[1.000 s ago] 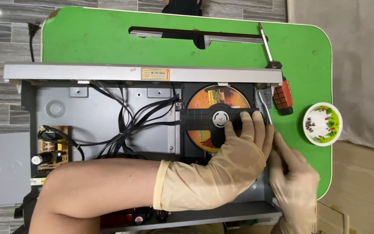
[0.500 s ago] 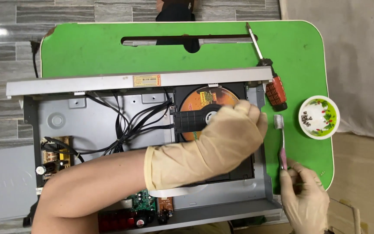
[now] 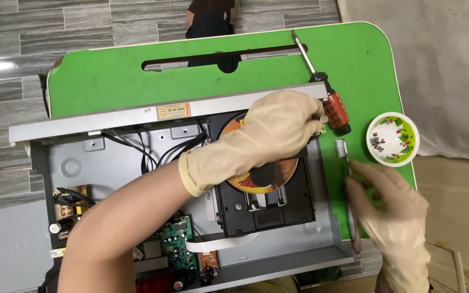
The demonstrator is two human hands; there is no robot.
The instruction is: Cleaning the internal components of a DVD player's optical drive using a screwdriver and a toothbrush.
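Note:
An opened disc player chassis [image 3: 88, 163] lies on a green table [image 3: 126, 81], its black disc drive [image 3: 278, 206] holding an orange and black disc [image 3: 270, 182]. My gloved left hand [image 3: 270, 133] rests over the top of the disc and the drive's upper right corner, fingers spread. My gloved right hand [image 3: 392, 217] sits at the table's right edge, fingers on a toothbrush [image 3: 347, 184] lying along the chassis side. Whether the right hand grips the brush or only touches it is unclear.
A red-handled screwdriver [image 3: 329, 97] lies on the table above the toothbrush. A small patterned bowl [image 3: 393, 138] with screws stands at the right edge. Circuit boards [image 3: 175, 249] and black cables [image 3: 153, 149] fill the chassis' left part. A person stands beyond the table [image 3: 213, 21].
My left hand has slid up and right over the disc toward the drive's corner. My right hand moved up along the toothbrush. The camera has shifted down.

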